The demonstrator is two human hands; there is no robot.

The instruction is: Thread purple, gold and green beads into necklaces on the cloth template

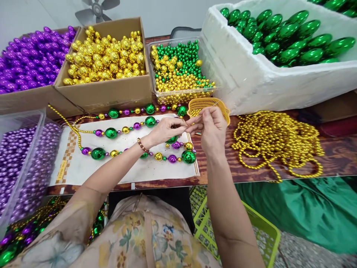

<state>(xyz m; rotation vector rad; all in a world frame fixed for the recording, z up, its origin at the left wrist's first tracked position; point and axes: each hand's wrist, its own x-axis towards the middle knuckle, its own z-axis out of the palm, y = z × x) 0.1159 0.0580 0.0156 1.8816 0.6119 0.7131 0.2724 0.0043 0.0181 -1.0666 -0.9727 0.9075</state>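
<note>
Clock read from the meeting point of the hands; 12 is away from the wearer.

Hands: left hand (169, 130) and right hand (214, 124) together, fingertips meeting in front of the body. Thumb and fingers of each drawn into a pinch. A fine strand may run between them; too thin to confirm. Bracelet (142, 146) of brown beads on left wrist.

Bead strands (150, 121), green, purple and gold: laid from 9 o'clock round to 6, partly beneath the left hand and wrist. Large green bead (189, 156) at 6, near the hands. Farthest row at 10. Small-gold-bead lengths meet at the 9 o'clock end. Most of the strands lie on a white cloth (167, 170) with a checked edge.

Near surroundings: yellow basket (227, 117) at 1 to 2, just behind the right hand, small gold beads inside. Heap of gold bead strings (276, 137) at 3, on the wooden table (334, 156).

Farther out: clear tub (210, 67) at 12, green and gold beads; carton (108, 91) of gold balls at 10; purple beads (30, 61) past it; tub of pearly purple beads (16, 160) near 9; foam box (279, 87) with long green beads at 2. Below table level: green cloth (301, 212) at 4, lime crate (262, 217) at 5.
</note>
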